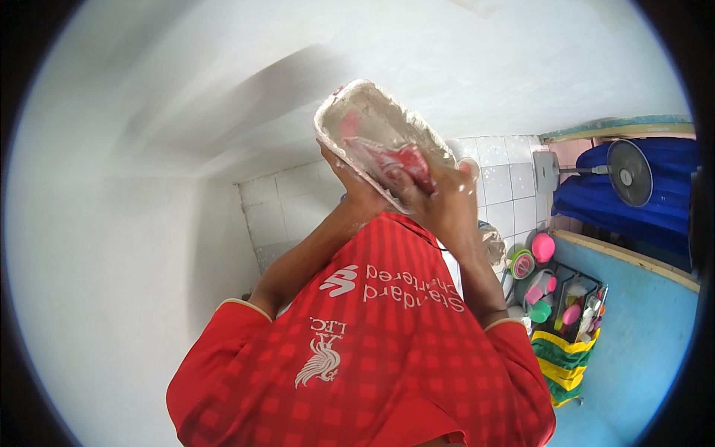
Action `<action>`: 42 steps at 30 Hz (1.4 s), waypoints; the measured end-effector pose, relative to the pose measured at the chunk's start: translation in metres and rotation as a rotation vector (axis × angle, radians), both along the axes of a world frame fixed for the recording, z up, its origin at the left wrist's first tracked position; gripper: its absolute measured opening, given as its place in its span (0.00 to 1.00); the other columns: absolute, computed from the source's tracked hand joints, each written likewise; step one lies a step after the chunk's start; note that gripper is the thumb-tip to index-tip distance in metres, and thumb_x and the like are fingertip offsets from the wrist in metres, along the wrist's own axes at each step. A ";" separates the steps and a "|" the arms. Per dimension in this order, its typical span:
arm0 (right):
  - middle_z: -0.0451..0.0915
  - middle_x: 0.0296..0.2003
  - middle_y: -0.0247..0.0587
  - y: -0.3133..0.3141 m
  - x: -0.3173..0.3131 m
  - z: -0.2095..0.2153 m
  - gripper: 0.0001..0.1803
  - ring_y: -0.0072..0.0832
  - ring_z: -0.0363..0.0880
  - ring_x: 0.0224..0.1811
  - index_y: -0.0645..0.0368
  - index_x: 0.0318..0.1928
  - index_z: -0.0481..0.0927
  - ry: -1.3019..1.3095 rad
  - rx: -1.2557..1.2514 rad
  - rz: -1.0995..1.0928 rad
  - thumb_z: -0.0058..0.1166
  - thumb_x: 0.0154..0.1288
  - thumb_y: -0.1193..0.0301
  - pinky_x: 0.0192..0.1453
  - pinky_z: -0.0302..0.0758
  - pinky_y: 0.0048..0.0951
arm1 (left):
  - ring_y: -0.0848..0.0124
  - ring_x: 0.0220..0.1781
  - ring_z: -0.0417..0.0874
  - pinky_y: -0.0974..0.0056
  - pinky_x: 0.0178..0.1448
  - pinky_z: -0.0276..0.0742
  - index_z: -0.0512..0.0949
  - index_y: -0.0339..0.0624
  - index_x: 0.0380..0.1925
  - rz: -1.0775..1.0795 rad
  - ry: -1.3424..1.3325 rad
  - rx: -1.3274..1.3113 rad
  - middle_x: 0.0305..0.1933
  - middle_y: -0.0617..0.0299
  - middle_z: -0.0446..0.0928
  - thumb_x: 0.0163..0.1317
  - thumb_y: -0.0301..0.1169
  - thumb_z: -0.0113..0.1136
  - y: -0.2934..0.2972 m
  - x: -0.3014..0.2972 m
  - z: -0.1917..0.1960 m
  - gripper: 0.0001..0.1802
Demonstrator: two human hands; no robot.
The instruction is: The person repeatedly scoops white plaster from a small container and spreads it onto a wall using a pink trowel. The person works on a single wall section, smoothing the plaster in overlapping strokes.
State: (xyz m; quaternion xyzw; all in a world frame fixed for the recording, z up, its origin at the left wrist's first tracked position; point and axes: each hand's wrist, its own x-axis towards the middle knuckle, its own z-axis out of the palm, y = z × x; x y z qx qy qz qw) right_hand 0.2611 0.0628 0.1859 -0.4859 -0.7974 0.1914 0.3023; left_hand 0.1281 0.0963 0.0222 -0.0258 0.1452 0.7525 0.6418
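— What's closest to the camera?

— A red checked shirt (372, 350) fills the lower middle, and both bare forearms rise out of its sleeves toward the centre of the picture.

— And the hands?

— The left hand (354, 190) is cupped under the lower edge of an oblong tray (372, 119), with its fingers wrapped round the rim. It seems to carry the weight, so the other hand is free to work. The right hand (447, 205) is closed on a crumpled red cloth (398, 160) and presses it against the inside of the tray. Pale smears dot its knuckles.

— Where exactly is the tray?

— It is up in front of the chest, between the two hands and resting on nothing. It is tilted so the hollow side faces the person. That is probably so the cloth can reach into it and the white crust coating it stays in sight.

— What lies behind?

— Just beyond the hands a white tiled wall (279, 208) meets a plain white wall (112, 223) in a corner. Further right, a wire dish rack (570, 298) stands against a blue wall (640, 328), holding pink and green plastic ware. A pink bowl (543, 247) sits above it and a green-and-yellow striped cloth (570, 361) hangs below. Farthest off, a fan (629, 173) is mounted high on the wall.
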 end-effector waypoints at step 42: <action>0.85 0.26 0.53 0.016 -0.018 0.002 0.15 0.46 0.86 0.26 0.61 0.47 0.88 -0.093 0.046 0.103 0.71 0.66 0.65 0.33 0.79 0.43 | 0.66 0.72 0.70 0.52 0.75 0.71 0.61 0.54 0.74 0.445 1.295 0.071 0.71 0.62 0.66 0.80 0.57 0.45 -0.009 0.005 0.011 0.32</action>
